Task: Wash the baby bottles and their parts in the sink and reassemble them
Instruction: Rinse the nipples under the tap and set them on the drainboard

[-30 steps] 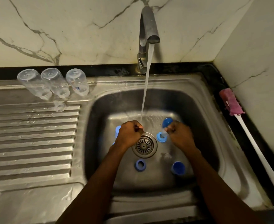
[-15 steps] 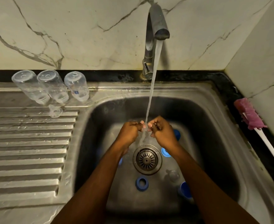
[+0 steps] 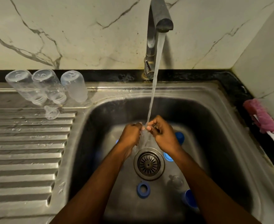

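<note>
The right hand and left hand are met at frame centre, fingers curled, with a small clear part pinched between them. Its kind is blurred by water. Since a second ago both hands have been lifted off the sink floor into the stream, so rinsing is judged under way. A blue ring and a clear teat are left by the drain. Three bottles are stood inverted at upper left, not yet reassembled.
</note>
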